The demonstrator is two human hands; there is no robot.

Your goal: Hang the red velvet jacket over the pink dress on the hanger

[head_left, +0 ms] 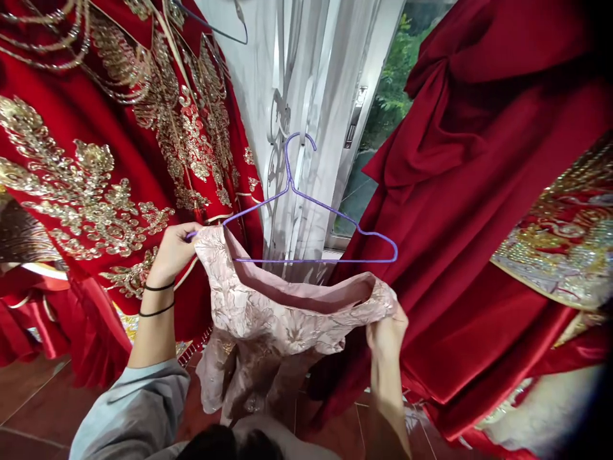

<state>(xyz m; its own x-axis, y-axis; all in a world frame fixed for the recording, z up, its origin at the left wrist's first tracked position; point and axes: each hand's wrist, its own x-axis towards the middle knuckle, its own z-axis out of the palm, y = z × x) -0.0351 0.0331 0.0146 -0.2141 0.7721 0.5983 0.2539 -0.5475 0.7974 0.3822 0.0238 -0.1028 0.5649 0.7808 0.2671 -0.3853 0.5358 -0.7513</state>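
Dress (pixel 282 324) half on purple hanger (pixel 290 184)

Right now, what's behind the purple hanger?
Behind the purple hanger: a white frame, with red garments towards both sides. The pink garment hides what's directly behind it.

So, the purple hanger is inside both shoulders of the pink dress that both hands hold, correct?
Not both: the head view shows the purple hanger inside only the shoulder at the left hand; its other end, towards the right hand, is outside. Both hands do hold the pink dress.
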